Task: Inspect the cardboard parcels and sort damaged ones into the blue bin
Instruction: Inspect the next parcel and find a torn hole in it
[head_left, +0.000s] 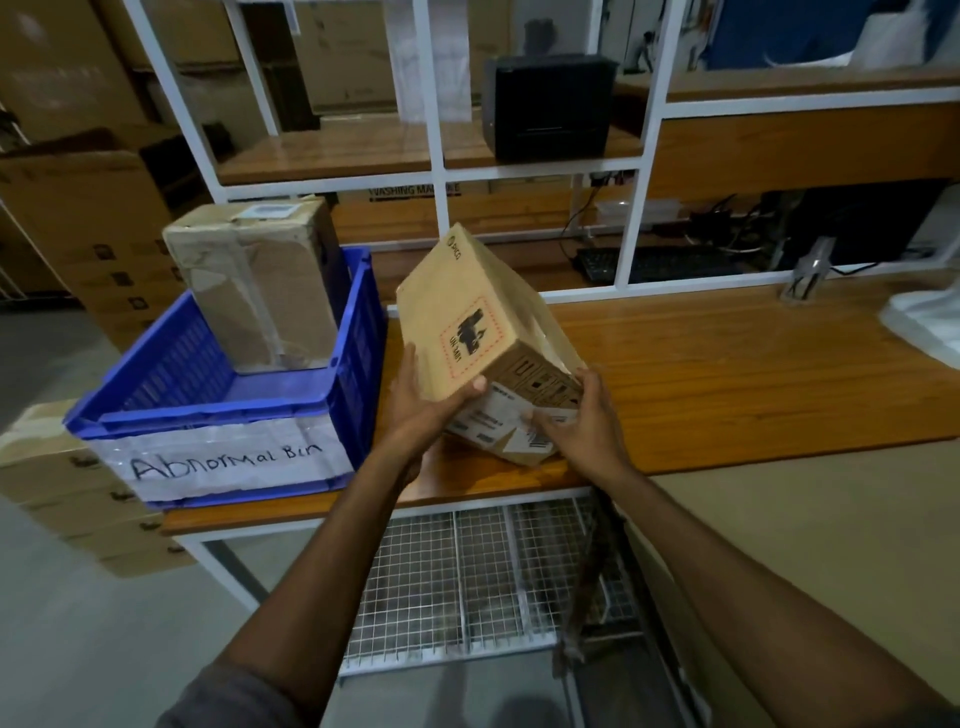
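Centrally, the left hand (426, 402) and right hand (582, 421) clasp the near lower corners of a tilted cardboard parcel (478, 332), apparently angling its faces for inspection above the wooden table (727, 374). Left of it stands the blue bin (228, 400), labelled "Abnormal Bin". Farther back inside it, a taped, crumpled parcel (254, 280) stands upright.

blue lattice bin (358, 332); tan parcel (467, 317), black print, red dotted border; orange-brown table (727, 374).
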